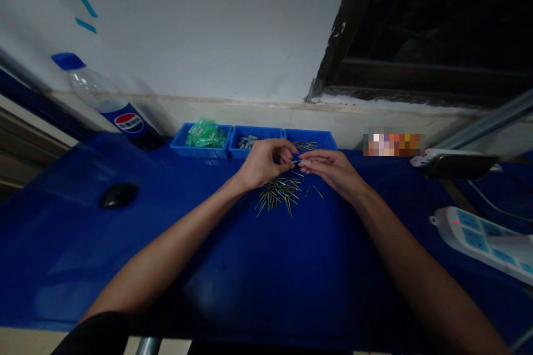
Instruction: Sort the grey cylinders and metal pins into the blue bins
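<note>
My left hand (268,162) and my right hand (331,169) meet over the blue table, fingertips closed around a small thin metal piece (295,162) between them. Just below my left hand lies a pile of thin metal pins (278,195), with a couple of loose pins (318,191) to its right. Behind the hands stand three blue trays: the left one (200,152) holds green plastic packets (206,134), the middle one (238,132) small silvery parts (249,142), the right one (320,134) more pins (306,146). My left hand partly covers the middle tray.
A cola bottle (129,120) leans at the back left, with a black mouse (117,195) nearer on the blue table (258,272). At the right are a phone (460,166), a white power strip (478,236) and a cable (495,205). A wall stands behind the trays.
</note>
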{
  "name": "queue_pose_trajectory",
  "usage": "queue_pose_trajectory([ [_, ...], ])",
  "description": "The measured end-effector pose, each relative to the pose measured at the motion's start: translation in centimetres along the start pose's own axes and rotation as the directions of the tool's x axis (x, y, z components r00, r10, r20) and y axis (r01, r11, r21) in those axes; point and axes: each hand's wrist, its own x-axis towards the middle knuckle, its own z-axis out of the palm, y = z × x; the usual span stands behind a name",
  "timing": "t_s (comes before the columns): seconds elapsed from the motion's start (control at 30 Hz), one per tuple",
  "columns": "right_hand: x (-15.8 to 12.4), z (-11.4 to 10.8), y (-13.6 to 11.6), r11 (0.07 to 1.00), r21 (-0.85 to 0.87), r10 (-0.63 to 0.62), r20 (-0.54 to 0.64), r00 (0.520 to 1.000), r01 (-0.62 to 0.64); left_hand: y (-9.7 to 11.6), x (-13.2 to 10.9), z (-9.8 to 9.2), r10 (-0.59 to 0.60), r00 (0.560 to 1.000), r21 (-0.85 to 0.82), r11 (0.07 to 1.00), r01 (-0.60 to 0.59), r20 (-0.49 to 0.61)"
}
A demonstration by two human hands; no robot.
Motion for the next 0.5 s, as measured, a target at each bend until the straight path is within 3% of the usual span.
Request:
queue_pose_trajectory([
  [0.13, 0.1, 0.2, 0.2, 1.000, -0.005, -0.009, -0.023, 1.000, 0.009, 0.0, -0.1, -0.1, 0.001, 1.000, 0.062, 0.998, -0.001, 0.013],
  [0.4, 0.4, -0.2, -0.4, 0.975, -0.166, -0.170, -0.112, 0.979, 0.150, -0.5, -0.1, -0.6, -0.039, 0.999, 0.258, 0.965, 0.043, -0.022],
  [0.5, 0.9, -1.5, -0.3, 0.947, -0.264, -0.259, -0.283, 0.923, 0.185, -0.4, -0.2, -0.7, -0.051, 0.999, 0.288, 0.956, 0.051, -0.008],
])
